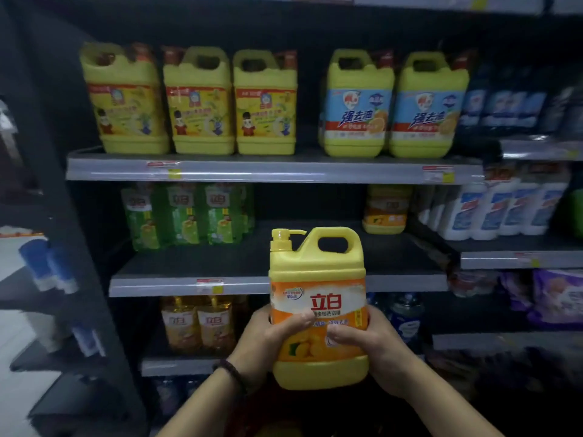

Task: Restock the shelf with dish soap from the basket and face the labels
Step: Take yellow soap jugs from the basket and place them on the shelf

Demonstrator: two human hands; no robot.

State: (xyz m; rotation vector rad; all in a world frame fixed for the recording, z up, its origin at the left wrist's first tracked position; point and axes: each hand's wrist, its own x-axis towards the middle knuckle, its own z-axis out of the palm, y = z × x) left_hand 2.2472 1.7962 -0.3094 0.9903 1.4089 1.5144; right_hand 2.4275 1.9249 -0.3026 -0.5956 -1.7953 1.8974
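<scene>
Left hand (268, 335), right hand (375, 345) both clasp upright soap jug (317, 279), thumbs across label.

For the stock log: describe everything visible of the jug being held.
The jug is yellow plastic, upright, with a pump cap at upper left and a moulded handle on top. Its orange-and-white label, with red characters, faces the camera. The left hand and right hand grip its lower half, before the middle shelf.

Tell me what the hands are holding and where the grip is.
A yellow dish soap jug, upright. The left hand and right hand each wrap a side of its lower body, thumbs across the orange label. The handle and pump are untouched.
</scene>
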